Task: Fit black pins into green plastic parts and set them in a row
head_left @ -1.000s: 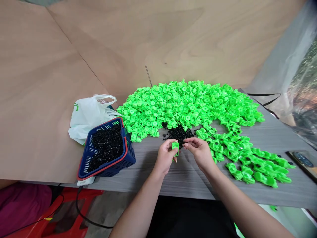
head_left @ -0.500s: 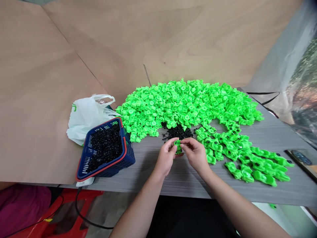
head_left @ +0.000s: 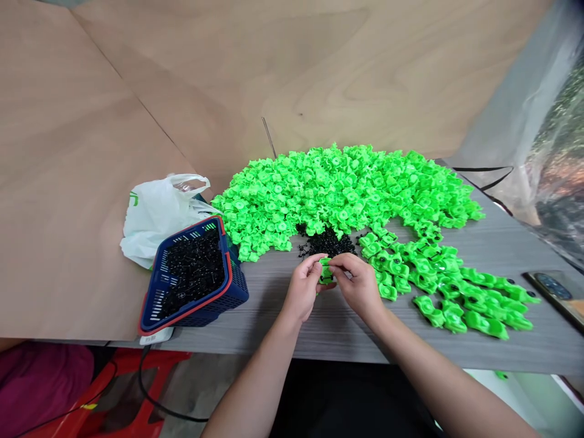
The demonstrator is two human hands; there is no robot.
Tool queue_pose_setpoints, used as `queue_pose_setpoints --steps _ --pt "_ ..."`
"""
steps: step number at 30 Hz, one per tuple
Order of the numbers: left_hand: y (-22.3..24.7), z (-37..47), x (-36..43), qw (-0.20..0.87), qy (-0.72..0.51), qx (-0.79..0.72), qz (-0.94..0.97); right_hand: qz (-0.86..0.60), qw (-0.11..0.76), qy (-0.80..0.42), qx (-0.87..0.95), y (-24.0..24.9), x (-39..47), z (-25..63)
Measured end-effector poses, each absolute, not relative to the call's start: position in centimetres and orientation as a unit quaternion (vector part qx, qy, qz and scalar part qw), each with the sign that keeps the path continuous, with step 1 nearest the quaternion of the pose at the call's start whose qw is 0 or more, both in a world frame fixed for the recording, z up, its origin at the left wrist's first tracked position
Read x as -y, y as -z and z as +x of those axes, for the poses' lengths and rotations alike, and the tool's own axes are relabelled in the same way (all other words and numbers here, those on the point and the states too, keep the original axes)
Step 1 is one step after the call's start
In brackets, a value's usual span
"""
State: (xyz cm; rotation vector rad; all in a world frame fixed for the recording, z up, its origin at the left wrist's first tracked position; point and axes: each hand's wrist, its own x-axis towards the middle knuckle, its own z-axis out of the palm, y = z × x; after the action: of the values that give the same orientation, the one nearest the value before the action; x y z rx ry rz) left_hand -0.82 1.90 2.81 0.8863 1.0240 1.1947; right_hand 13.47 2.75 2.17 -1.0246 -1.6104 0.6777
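My left hand (head_left: 302,289) is closed around the left side of a small green plastic toy car body (head_left: 325,275), tilted up above the table. The thumb and fingertips of my right hand (head_left: 361,287) pinch the upper right of the same piece. Dark bits show across it, looking like black wheel axles; the fingers hide part of them. Just beyond my hands lies a heap of small black wheel axles (head_left: 332,242). Behind that spreads a large pile of green bodies (head_left: 347,191). To the right, green bodies with black parts (head_left: 440,274) lie in loose rows.
On the left, a blue basket (head_left: 239,292) with a red rim holds many black axles. A white plastic bag (head_left: 150,213) stands behind it. A phone-like dark object (head_left: 554,289) lies at the right. A thin rod (head_left: 269,137) leans on the wooden wall. A red stool (head_left: 157,371) stands below.
Both hands stay on the green toy car body, which has turned slightly between the fingers. The whole view has shifted a little; the piles look the same.
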Motion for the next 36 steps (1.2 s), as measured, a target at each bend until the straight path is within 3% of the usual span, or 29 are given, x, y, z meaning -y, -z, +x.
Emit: queue_pose_setpoints --steps 17,36 --pt "-2.3 -0.9 -2.3 0.555 -0.518 -0.495 0.423 -0.427 0.551 -0.279 0.661 -1.2 -2.6 12.9" --pt "-2.8 -1.1 -1.8 0.596 -0.526 -0.412 0.446 -0.449 0.566 -0.321 0.612 -1.3 -2.1 13.0"
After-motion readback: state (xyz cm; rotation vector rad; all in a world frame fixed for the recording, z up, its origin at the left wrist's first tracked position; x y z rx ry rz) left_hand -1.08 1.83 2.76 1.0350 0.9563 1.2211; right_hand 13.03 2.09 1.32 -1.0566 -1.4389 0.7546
